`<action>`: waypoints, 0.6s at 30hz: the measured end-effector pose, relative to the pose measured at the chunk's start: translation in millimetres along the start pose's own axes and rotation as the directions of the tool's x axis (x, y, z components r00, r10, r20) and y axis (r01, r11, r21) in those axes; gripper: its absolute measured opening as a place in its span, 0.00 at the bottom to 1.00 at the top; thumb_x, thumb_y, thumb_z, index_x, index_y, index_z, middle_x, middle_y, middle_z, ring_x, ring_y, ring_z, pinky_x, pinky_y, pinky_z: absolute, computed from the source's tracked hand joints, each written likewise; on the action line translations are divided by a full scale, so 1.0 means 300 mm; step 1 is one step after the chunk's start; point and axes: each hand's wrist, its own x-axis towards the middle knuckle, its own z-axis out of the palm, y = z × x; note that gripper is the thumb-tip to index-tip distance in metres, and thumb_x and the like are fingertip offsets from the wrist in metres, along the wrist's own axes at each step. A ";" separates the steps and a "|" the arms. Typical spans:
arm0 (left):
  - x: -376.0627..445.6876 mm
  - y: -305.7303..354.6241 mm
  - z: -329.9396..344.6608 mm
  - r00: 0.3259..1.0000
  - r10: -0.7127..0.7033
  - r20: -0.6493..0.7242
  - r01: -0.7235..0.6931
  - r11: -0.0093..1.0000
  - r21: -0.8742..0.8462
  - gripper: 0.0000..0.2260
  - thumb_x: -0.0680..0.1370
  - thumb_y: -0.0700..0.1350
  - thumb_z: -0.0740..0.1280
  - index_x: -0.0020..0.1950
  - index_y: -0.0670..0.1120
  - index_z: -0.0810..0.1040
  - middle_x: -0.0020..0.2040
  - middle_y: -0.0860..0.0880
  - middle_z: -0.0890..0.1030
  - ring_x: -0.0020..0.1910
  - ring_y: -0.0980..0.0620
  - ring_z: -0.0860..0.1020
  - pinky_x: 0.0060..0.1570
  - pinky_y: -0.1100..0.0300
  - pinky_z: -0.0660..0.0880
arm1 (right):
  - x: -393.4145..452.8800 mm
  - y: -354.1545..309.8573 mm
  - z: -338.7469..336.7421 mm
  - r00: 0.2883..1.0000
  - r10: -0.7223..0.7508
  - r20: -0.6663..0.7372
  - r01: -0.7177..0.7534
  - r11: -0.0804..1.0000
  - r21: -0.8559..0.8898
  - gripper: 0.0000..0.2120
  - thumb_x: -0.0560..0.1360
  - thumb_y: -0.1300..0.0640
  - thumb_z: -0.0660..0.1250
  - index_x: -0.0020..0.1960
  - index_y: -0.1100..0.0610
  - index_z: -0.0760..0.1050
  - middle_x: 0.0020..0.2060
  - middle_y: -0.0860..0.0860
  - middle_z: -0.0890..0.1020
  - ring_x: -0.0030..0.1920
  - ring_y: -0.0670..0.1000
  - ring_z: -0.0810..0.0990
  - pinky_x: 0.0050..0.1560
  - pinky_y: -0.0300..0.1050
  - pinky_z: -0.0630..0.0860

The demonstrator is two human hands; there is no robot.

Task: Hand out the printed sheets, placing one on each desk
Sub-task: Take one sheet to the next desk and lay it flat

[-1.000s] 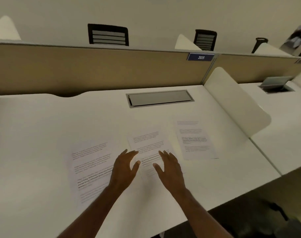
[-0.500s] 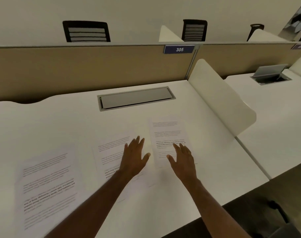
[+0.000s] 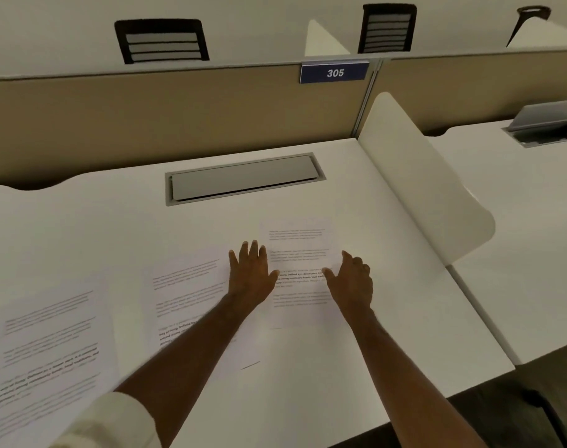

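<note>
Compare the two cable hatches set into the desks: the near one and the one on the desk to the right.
The near hatch has its grey lid shut, lying flat and flush; the right desk's hatch has its lid tilted up, open. The near hatch shows whole; the right one is cut by the picture's edge. Both are grey, set near their desks' back edges.

worktop (image 3: 308, 399): smooth white laminate, matt with a faint sheen
printed sheets (image 3: 300, 270): thin white paper, matt, lying flat, black print partly blurred
cable hatch (image 3: 243, 179): grey brushed-looking metal lid, dull, set in a paler frame
back partition (image 3: 162, 124): tan cloth-like panel, matt, capped by a grey metal rail
side divider (image 3: 421, 179): cream plastic-looking board, smooth, rounded edge
number plate (image 3: 335, 72): blue, smooth, slightly glossy, white figures
chair back (image 3: 161, 40): black frame with pale slatted bands, material unclear
sleeve (image 3: 111, 421): off-white woven cloth, soft folds
</note>
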 end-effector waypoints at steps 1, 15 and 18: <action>0.011 0.009 0.006 1.000 -0.017 0.011 0.017 1.000 0.012 0.34 0.81 0.63 0.55 0.80 0.43 0.54 0.82 0.42 0.53 0.81 0.41 0.48 0.77 0.37 0.44 | 0.018 0.003 -0.001 1.000 0.014 0.009 -0.014 1.000 -0.012 0.31 0.77 0.43 0.69 0.73 0.58 0.67 0.63 0.58 0.77 0.66 0.60 0.74 0.60 0.56 0.74; -0.001 0.056 0.059 0.989 -0.123 0.077 0.112 0.985 0.135 0.37 0.80 0.64 0.57 0.80 0.42 0.55 0.82 0.40 0.52 0.80 0.38 0.49 0.75 0.32 0.47 | 0.073 -0.020 0.003 0.992 0.105 0.071 -0.090 0.978 -0.189 0.33 0.69 0.47 0.78 0.67 0.58 0.69 0.58 0.57 0.81 0.59 0.59 0.79 0.57 0.51 0.76; 0.004 0.061 0.058 0.990 -0.123 0.073 0.114 0.985 0.127 0.37 0.80 0.64 0.58 0.80 0.41 0.55 0.81 0.40 0.53 0.80 0.38 0.50 0.75 0.32 0.48 | 0.078 -0.023 0.010 0.992 0.105 0.072 -0.092 0.982 -0.167 0.29 0.70 0.50 0.77 0.65 0.58 0.70 0.58 0.57 0.82 0.59 0.59 0.80 0.57 0.51 0.76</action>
